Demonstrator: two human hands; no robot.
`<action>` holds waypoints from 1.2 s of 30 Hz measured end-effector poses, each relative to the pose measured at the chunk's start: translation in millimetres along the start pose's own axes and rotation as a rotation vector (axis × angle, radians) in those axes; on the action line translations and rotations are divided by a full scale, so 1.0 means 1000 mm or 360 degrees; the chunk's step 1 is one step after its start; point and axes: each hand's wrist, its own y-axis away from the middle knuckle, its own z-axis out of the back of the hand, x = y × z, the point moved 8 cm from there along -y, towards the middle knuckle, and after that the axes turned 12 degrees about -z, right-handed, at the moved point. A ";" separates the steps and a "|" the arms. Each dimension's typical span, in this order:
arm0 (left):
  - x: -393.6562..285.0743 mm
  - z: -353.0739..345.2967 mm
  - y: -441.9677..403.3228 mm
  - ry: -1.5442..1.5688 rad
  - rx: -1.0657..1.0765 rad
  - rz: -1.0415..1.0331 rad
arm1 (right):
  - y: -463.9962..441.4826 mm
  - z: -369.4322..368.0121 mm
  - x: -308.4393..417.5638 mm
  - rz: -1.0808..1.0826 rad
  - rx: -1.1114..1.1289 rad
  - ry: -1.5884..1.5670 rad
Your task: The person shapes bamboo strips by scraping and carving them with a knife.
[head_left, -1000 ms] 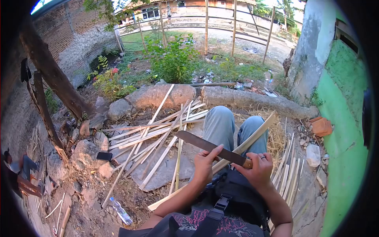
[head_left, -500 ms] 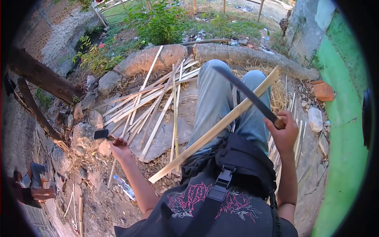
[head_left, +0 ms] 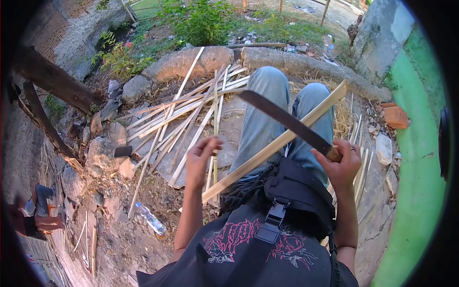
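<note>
My right hand [head_left: 340, 165] grips the wooden handle of a machete [head_left: 287, 119], its dark blade pointing up and left over my knees. A wide split bamboo slat [head_left: 272, 148] lies slantwise across my lap, passing under the blade. My left hand [head_left: 202, 160] is raised left of the slat, apart from it, with loosely bent fingers and nothing visible in them. Just beyond its fingertips, a thin bamboo strip [head_left: 215, 115] shows over the ground. Several more strips lie in a pile [head_left: 186, 112] on a flat stone slab left of my legs.
A dark phone [head_left: 123, 151] rests on a rock at the left. Nearer me lies a plastic bottle [head_left: 152, 220]. Thin strips [head_left: 358, 167] lie right of my thigh, beside a green wall [head_left: 416, 191]. A stone kerb [head_left: 296, 62] runs ahead. Another person [head_left: 43, 210] sits far left.
My left hand has come from beside the phone rightward towards the slat. The machete blade has dropped slightly and turned its broad side more into view. The slat stays across my lap.
</note>
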 end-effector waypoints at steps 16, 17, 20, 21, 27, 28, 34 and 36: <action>-0.029 -0.052 -0.009 0.0801 -0.0229 0.0056 | 0.011 -0.010 0.026 0.0341 0.0134 -0.0193; -0.024 -0.044 -0.009 0.0815 -0.0280 0.0081 | 0.011 -0.011 0.025 0.0345 0.0134 -0.0201; -0.022 -0.022 -0.009 0.0801 -0.0352 0.0012 | 0.011 -0.011 0.022 0.0349 0.0127 -0.0194; -0.022 -0.016 -0.008 0.0784 -0.0379 0.0002 | 0.010 -0.009 0.021 0.0350 0.0116 -0.0175; -0.015 0.003 -0.001 0.0612 -0.0367 0.0044 | 0.002 -0.002 0.010 0.0271 0.0075 -0.0115; -0.008 0.012 0.000 0.0577 -0.0360 0.0043 | -0.001 -0.001 0.008 0.0251 0.0073 -0.0096; 0.045 0.048 0.027 -0.0678 -0.0084 0.0020 | 0.000 0.003 -0.038 -0.0188 -0.0114 -0.0154; 0.069 0.054 0.048 -0.0845 0.0186 0.0153 | 0.012 -0.007 -0.081 -0.0820 0.0071 -0.0422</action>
